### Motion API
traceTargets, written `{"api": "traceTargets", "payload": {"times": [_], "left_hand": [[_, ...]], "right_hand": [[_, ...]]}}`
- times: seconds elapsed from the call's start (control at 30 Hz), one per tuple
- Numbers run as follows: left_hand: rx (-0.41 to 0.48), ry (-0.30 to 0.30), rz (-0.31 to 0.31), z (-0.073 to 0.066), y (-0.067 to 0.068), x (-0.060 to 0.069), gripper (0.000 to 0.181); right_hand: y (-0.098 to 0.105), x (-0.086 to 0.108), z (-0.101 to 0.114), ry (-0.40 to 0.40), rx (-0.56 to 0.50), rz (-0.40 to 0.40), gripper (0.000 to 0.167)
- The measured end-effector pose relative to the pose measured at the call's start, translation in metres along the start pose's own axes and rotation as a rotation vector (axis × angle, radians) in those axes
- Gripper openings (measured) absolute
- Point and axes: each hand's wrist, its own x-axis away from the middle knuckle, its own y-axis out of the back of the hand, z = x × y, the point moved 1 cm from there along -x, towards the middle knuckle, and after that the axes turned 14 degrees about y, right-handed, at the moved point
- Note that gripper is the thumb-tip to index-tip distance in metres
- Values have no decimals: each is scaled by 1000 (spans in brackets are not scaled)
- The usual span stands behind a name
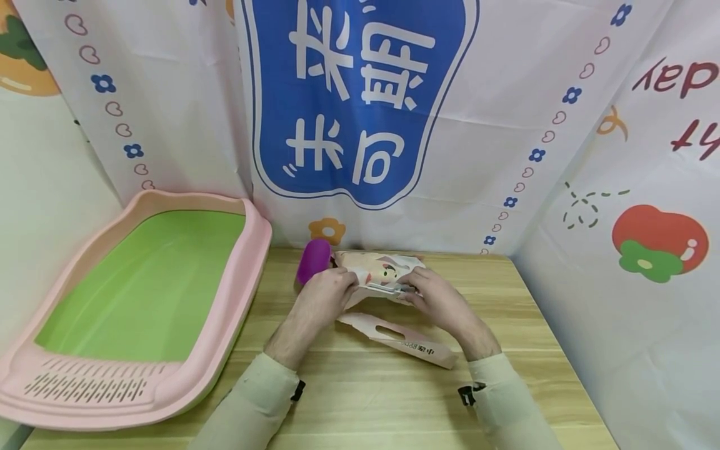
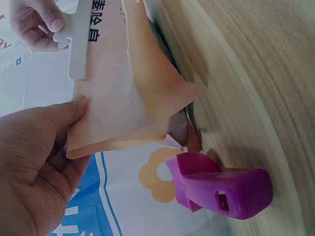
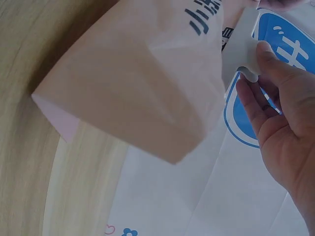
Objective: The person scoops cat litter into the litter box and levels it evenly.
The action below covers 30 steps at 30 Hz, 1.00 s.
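A pale pink printed bag [image 1: 374, 265] lies at the back of the table, its upper edge folded over. My left hand [image 1: 329, 290] pinches the folded edge near its left corner, thumb on top, as the left wrist view shows. Along that edge runs a white sealing clip [image 2: 78, 54]. At the clip's other end, my right hand [image 3: 285, 98] grips a shaped tab between thumb and fingers. In front of the bag lies a torn-off pink strip [image 1: 416, 349] with a handle slot and dark lettering. What the bag contains is hidden.
A purple scoop [image 1: 314, 261] rests just left of the bag, close to my left hand. The large pink and green litter tray [image 1: 255, 250] fills the table's left side. Printed cloth [image 1: 450, 187] hangs behind the table, and a white wall stands at its right.
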Motion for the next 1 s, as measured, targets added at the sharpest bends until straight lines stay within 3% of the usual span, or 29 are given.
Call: {"api": "traceTargets", "payload": {"times": [0.4, 0.77, 1.0], "left_hand": [[28, 8, 16, 3, -4, 4, 7], [33, 12, 4, 5, -3, 3, 6], [28, 11, -5, 10, -1, 2, 6]], "right_hand": [[-3, -5, 6, -105, -21, 20, 21], [-8, -6, 12, -92, 42, -68, 14], [-1, -6, 12, -98, 77, -133, 16]]}}
